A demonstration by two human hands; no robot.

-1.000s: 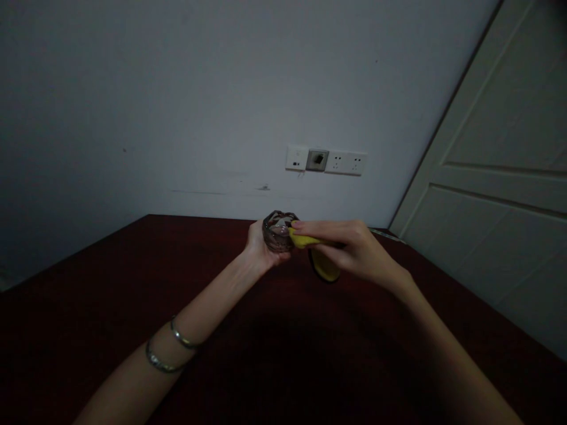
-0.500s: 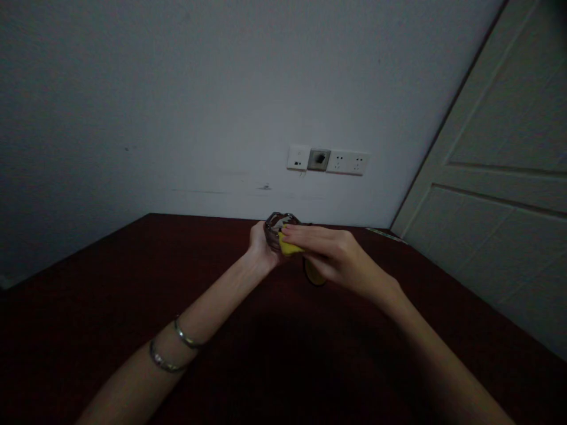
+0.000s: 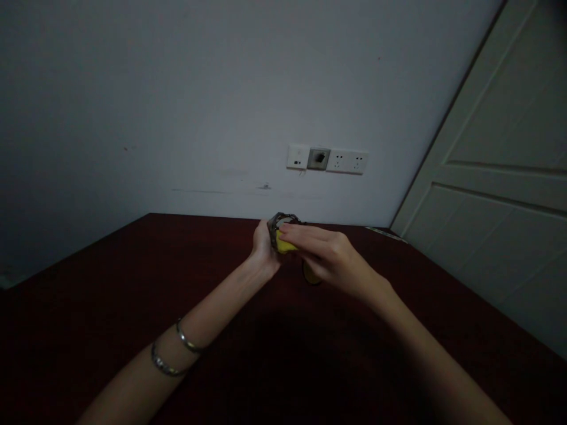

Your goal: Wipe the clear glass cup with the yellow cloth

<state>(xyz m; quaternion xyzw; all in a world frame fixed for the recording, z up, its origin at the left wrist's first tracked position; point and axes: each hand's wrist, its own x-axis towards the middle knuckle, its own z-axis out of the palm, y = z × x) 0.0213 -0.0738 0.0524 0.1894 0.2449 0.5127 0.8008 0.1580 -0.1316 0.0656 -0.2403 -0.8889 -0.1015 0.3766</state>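
Left hand (image 3: 262,251) is clenched around a small faceted glass (image 3: 280,219), with the fingers wrapped over its left side. Right hand (image 3: 330,257) pinches a yellow cloth (image 3: 284,244) and presses it flat against the near wall of the glass. Both items are below the socket strip (image 3: 326,160), slightly to its left, and appear to be held clear of the dark red table (image 3: 133,277).

Progress, as a judgement:
1. The wiping appears to be in mid-course, with 1 fold of cloth covering the near wall of the glass.
2. The rim above the cloth is bare and shows a dull glint.
3. The 2 hands hide most of the glass, so it cannot be told whether the inside and the base are wiped.

A loose end of the cloth hangs under the right palm, straight below the socket strip.

Condition of the glass: small, with cut facets and a bright edge at the rim. Dim light makes it impossible to tell whether it is tinted or clear, or wet or dry. No crack or chip is visible on the exposed part.

Surroundings: 2 bracelets (image 3: 177,354) circle the left forearm, far below and to the left of the socket strip. A panelled door (image 3: 500,177) stands to the right of it.
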